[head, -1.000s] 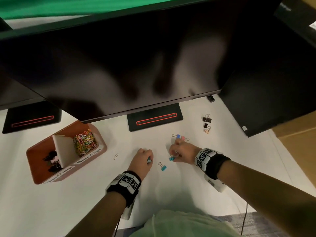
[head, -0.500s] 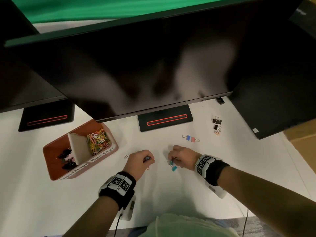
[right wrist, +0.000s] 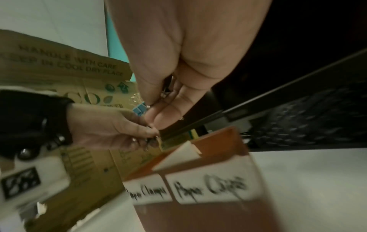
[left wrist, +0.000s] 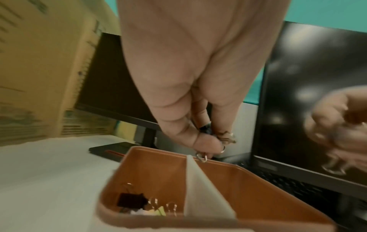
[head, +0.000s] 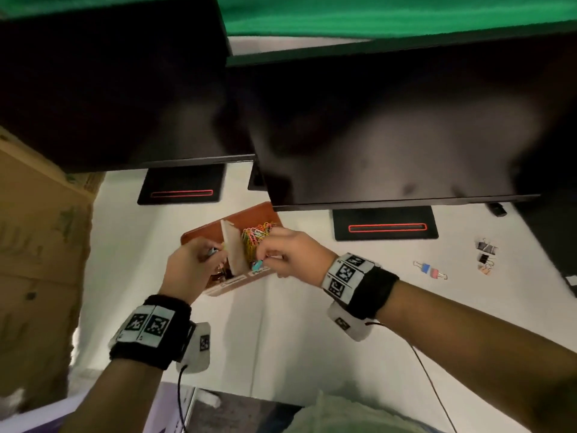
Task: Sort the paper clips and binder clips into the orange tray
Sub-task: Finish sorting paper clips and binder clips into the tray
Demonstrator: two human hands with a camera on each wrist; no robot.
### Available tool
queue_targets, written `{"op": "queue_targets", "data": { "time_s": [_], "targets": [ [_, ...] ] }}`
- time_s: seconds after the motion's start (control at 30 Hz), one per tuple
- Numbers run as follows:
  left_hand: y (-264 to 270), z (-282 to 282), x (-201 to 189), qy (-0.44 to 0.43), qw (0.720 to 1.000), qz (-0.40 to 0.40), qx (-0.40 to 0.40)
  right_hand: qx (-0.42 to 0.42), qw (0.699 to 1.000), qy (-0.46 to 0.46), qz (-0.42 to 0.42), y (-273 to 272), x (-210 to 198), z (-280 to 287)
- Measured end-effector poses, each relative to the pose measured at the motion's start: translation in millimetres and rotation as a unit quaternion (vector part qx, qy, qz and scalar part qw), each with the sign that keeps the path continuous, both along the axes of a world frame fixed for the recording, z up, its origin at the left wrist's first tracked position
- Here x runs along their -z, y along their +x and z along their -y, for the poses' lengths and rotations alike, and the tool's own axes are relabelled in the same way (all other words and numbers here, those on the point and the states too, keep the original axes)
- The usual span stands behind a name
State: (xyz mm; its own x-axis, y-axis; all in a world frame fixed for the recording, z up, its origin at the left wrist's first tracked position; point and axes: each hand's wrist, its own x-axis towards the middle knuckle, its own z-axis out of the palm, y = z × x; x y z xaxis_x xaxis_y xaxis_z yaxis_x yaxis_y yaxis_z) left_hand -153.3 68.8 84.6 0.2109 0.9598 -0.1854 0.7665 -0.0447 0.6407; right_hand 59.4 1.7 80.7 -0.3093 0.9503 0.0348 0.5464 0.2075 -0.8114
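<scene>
1. The left hand (head: 187, 270) hovers over the orange tray (head: 218, 225), fingers pinching a small dark clip (left wrist: 205, 129) above the divider (head: 232, 251).
2. The right hand (head: 290, 253) pinches a blue binder clip (head: 256, 266) over the tray's near edge.
3. Colored paper clips (head: 254, 237) fill the tray's right compartment.
4. More binder clips (head: 430, 270) lie on the white desk (head: 281, 323), well right of the tray.

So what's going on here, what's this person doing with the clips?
A person is sorting clips into an orange tray split by a white divider. The left hand pinches a small dark clip above the tray. The right hand holds a blue binder clip over the front edge. Coloured paper clips fill the right section, binder clips the left. A few binder clips remain on the desk.
</scene>
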Motion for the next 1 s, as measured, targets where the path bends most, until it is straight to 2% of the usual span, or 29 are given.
{"op": "queue_targets", "data": {
  "time_s": [0.07,0.17,0.27,0.33,0.4,0.47,0.57,0.67,0.8,0.9,1.0],
  "targets": [
    [-14,-15,11,-0.057,0.995,0.07,-0.05,0.011,1.0,0.016,-0.006,-38,-9,-27],
    [-27,-28,20,-0.162,0.968,0.139,-0.134,0.047,0.998,-0.035,-0.018,-84,-9,-54],
    [-36,-27,13,-0.172,0.961,0.162,-0.143,0.054,0.994,-0.094,0.017,-107,-2,-63],
    [-37,-23,4,-0.162,0.961,0.183,-0.126,0.056,0.994,-0.092,0.002,-106,-1,-61],
    [-29,-14,-8,-0.144,0.967,0.194,-0.084,0.056,0.996,-0.07,-0.018,-89,0,-51],
    [-13,-3,-16,-0.092,0.981,0.17,-0.011,0.057,0.996,-0.059,-0.032,-58,2,-35],
    [28,17,-14,-0.031,0.984,0.133,0.112,0.101,0.993,-0.056,-0.001,11,14,1],
    [78,38,7,-0.038,0.969,0.113,0.218,0.164,0.976,-0.091,0.111,87,35,49],
    [143,74,37,-0.057,0.939,0.058,0.335,0.23,0.924,-0.159,0.263,174,60,116],
    [185,103,57,-0.07,0.909,0.021,0.41,0.245,0.906,-0.204,0.278,209,67,145],
    [213,127,80,-0.095,0.885,-0.022,0.456,0.196,0.915,-0.236,0.261,219,74,154]
  ]
}}
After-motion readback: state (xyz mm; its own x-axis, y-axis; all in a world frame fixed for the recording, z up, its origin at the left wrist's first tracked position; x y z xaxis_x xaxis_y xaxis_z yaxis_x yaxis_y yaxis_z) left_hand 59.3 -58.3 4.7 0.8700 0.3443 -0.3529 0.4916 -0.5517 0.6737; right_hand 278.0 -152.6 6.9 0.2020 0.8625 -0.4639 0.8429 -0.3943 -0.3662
